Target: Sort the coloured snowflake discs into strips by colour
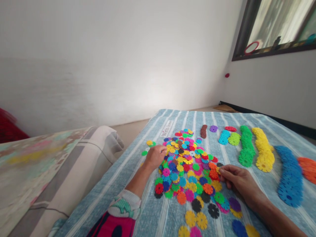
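Disc pile point(187, 167) lies between the hands: right of the left fingertips, left of the right ones, long axis running away from the body. Left hand point(155, 157): fingers curled narrow at pile edge, can't tell if a disc is gripped. Right hand point(240, 182): thumb and finger close together at the opposite edge, grip unclear. Green row point(246, 148) and yellow row point(263, 149) sit beyond and right of right fingers; right hand's nearer.

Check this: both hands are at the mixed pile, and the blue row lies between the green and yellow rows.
Wrong about the blue row: the head view shows it between the yellow row and orange discs. The left hand and right hand are at the mixed pile.
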`<state>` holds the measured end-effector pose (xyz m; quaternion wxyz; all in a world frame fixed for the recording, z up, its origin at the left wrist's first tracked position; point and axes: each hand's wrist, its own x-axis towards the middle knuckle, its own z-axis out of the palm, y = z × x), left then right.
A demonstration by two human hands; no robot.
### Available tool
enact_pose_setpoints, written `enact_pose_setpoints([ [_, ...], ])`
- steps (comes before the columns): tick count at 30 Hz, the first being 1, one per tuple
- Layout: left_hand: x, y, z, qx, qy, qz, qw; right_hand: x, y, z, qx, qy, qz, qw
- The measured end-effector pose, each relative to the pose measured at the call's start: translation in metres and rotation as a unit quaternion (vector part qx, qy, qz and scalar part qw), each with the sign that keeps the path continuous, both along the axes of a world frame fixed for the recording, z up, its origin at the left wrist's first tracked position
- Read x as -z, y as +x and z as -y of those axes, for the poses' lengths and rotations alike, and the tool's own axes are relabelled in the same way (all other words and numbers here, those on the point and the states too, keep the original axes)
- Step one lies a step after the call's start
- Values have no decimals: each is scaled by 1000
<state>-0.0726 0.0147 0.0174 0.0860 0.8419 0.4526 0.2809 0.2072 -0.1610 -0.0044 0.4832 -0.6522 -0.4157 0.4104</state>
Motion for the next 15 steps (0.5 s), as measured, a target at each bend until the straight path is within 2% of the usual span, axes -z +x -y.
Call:
enact_pose_setpoints([
  [4, -5, 0, 3, 24, -37, 1, 999, -11, -14, -3, -4, 8, 35, 999],
  [8, -8, 2, 7, 48, -43, -26, 998, -9, -40, -3, -34, 101, 159, 982],
  [11, -10, 5, 11, 81, -43, -46, 995, 2, -54, 0, -66, 195, 285, 936],
  [15, -12, 6, 16, 150, -35, -97, 983, 18, -51, 6, -89, 290, 409, 860],
])
